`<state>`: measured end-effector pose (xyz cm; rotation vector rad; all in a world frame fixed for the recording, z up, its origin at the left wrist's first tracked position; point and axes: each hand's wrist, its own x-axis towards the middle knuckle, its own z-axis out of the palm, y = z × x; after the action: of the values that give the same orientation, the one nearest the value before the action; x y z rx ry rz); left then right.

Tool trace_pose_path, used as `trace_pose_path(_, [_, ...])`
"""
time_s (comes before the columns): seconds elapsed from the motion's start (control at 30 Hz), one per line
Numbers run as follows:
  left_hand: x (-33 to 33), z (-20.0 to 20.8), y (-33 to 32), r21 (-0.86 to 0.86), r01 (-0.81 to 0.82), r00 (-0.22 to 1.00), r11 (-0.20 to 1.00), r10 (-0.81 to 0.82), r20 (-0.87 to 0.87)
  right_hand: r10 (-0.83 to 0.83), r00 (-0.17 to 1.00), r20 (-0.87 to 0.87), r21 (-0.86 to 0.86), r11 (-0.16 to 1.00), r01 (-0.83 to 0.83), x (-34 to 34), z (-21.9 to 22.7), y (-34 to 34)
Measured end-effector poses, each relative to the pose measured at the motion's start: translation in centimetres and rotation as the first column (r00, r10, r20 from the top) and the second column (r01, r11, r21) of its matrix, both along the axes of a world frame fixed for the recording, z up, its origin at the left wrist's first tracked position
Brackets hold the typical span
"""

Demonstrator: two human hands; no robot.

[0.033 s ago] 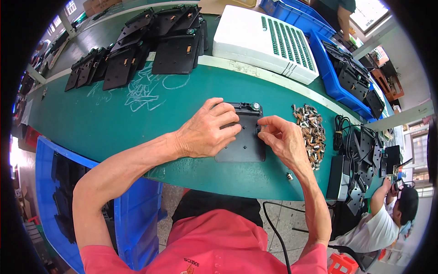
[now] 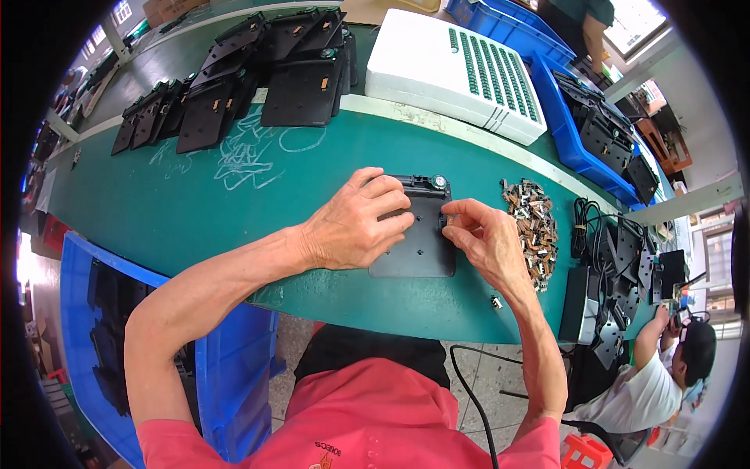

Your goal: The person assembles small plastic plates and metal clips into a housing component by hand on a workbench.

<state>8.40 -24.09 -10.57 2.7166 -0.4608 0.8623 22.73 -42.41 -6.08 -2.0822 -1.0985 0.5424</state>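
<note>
A black plastic plate with a rounded bar along its far edge lies flat on the green tabletop in front of me. A small round green and silver piece sits at the bar's right end. My left hand is closed over the plate's left side, fingers curled onto its face. At the right edge, thumb and forefinger of my right hand pinch a small brownish part, mostly hidden by the fingertips. Beside that hand spreads a heap of small brown and silver switch-like parts; a single one lies apart nearer me.
Similar black plates lean in stacks at the far left. Behind the work stands a white foam block holding rows of small green pieces. Blue crates hold more plates. Black cables and plates crowd the right, near a seated person.
</note>
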Motion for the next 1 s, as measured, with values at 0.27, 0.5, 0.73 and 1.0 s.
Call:
trace_pose_path(0.27, [-0.22,-0.06,0.15,-0.026,0.015,0.999,1.0,-0.016,-0.048,0.056,0.985,0.165,0.02,0.998,-0.06,-0.19,-0.75,0.01])
trace_pose_path(0.5, [-0.08,-0.14,0.16,-0.017,0.015,0.999,1.0,-0.016,-0.036,0.007,0.985,0.175,0.045,0.999,-0.015,-0.53,-0.85,0.16])
trace_pose_path(0.73, [-0.01,-0.15,0.11,-0.029,0.022,0.999,0.999,-0.024,-0.038,-0.029,0.99,0.14,0.026,0.999,0.026,-0.39,-0.9,-0.02])
trace_pose_path(1.0, [-0.07,-0.02,0.11,-0.009,0.012,0.999,1.0,-0.012,-0.036,0.038,0.941,0.337,-0.013,0.999,-0.036,-0.46,-0.66,0.57])
